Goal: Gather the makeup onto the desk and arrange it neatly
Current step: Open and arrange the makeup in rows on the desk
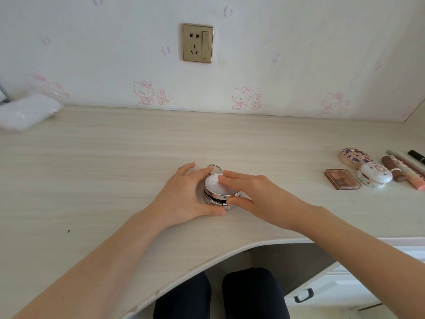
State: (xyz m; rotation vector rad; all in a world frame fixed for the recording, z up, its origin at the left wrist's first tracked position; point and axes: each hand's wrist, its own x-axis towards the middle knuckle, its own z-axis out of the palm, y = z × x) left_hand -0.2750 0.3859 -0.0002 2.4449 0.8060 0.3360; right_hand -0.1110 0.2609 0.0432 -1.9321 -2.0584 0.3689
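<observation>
A round silver compact (216,188) with a ring at its far side rests on the pale wooden desk (115,162), its lid slightly ajar. My left hand (184,194) cups its left side, thumb at the front. My right hand (253,192) lies on the lid with fingers flat and thumb at the front rim. At the right sit other makeup pieces: a brown eyeshadow palette (342,179), a white floral compact (374,175), a round patterned compact (355,157), a brown tube (393,169), a pink tube (411,176) and a black lipstick (416,156).
A white plastic-wrapped bundle (27,110) lies at the desk's far left by the wall. A wall socket (197,43) is above the desk. The curved front edge has my knees (220,295) below it, and a white drawer with a black handle (304,295) is lower right.
</observation>
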